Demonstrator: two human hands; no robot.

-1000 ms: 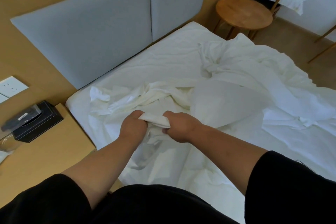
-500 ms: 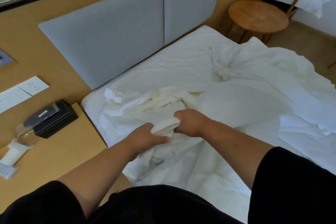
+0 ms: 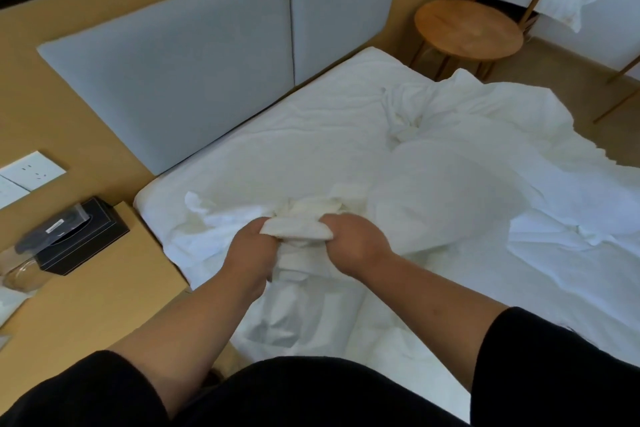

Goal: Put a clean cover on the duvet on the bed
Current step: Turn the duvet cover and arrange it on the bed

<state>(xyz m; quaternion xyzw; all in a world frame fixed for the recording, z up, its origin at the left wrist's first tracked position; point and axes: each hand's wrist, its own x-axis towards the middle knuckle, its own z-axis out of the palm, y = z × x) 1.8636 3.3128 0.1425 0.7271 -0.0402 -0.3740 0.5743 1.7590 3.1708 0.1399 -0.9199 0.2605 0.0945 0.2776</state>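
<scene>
Two hands: left hand [image 3: 254, 246], right hand [image 3: 353, 243]. One bed [image 3: 311, 149]. Two headboard panels [image 3: 173, 80]. One round table [image 3: 467, 28]. One black box [image 3: 86, 239].

Both fists close on one bunched roll of white cover [image 3: 296, 229], and the fingers of the left hand [image 3: 254, 246] and right hand [image 3: 356, 246] curl under it — out of sight. Below the grip the cloth drops behind the forearms. Right of the grip, the duvet [image 3: 519, 163] runs off the picture's edge.
</scene>
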